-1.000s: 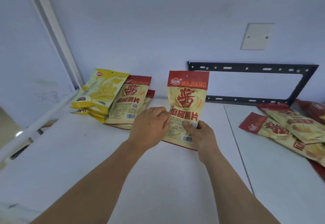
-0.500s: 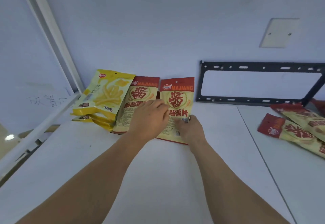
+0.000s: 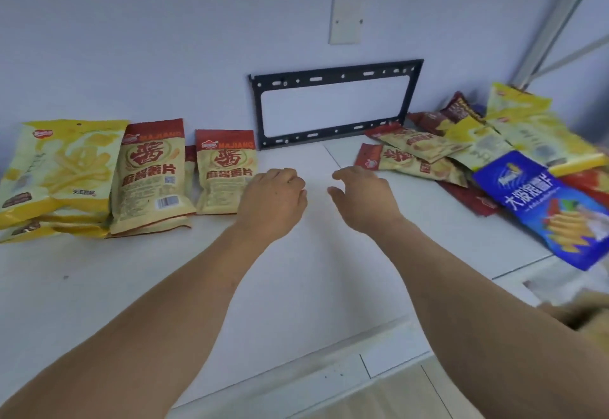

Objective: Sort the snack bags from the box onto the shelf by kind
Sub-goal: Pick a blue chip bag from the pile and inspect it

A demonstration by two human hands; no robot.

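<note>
White shelf [image 3: 296,287], flat and matt, set against a pale wall [image 3: 164,40]; a black metal bracket [image 3: 334,76] leans on the wall at the back, a blank cover plate [image 3: 346,20] above it.

Sorted row, far left: yellow fries bags [image 3: 66,168], stacked; just beside them a red-and-cream MAJIANG bag [image 3: 150,171] propped upright over others; next right, a second MAJIANG bag [image 3: 224,171], also upright, long axis running toward the wall.

Unsorted heap [image 3: 478,155], far right: red-and-cream, yellow and dark red bags lying overlapped; a blue wave-chip bag [image 3: 540,208] on the near side, tilted over the shelf edge. Nearest piece: a red-and-cream bag [image 3: 408,163] lying flat, long axis left to right.

Left hand [image 3: 273,201]: fingers loosely curled, holding nothing, at the right edge of the second MAJIANG bag; whether touching cannot be told.

Right hand [image 3: 362,201]: fingers relaxed and spread, empty, above bare shelf.

Key relation: the heap lies right of both hands; the right hand is plainly the nearer, near the flat bag's red end.

Judgement: next pick probably falls to the right hand.
</note>
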